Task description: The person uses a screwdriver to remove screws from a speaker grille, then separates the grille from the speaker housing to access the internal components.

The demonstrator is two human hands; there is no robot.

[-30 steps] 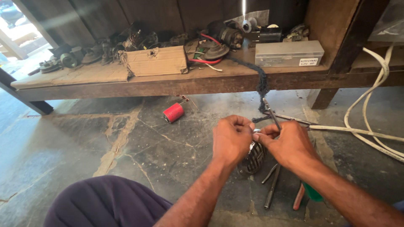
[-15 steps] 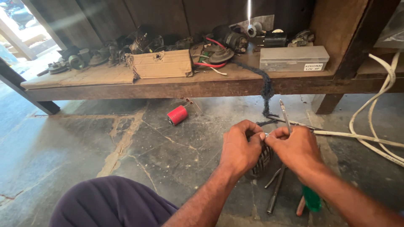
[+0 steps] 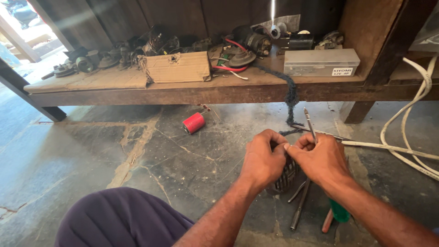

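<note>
**Hidden, cropped and unclear parts**

Left hand (image 3: 263, 160) and right hand (image 3: 320, 162) cover most of the ribbed metal part (image 3: 286, 176); only its lower edge shows, kind unclear. Fingers (image 3: 279, 137) curl inward, tips hidden, grip unreadable. Thin metal rod (image 3: 310, 123) rises from behind the right hand; lower end concealed. Green-handled tool (image 3: 339, 212) partly under right forearm. White cable (image 3: 411, 119) runs off the right edge. Cluttered parts at the counter's (image 3: 137, 93) back sit in shadow, too small to identify. Knee in purple cloth (image 3: 119, 219) cut off at the bottom.

Daylight glare upper left — sharp view, shelf back dim.
</note>
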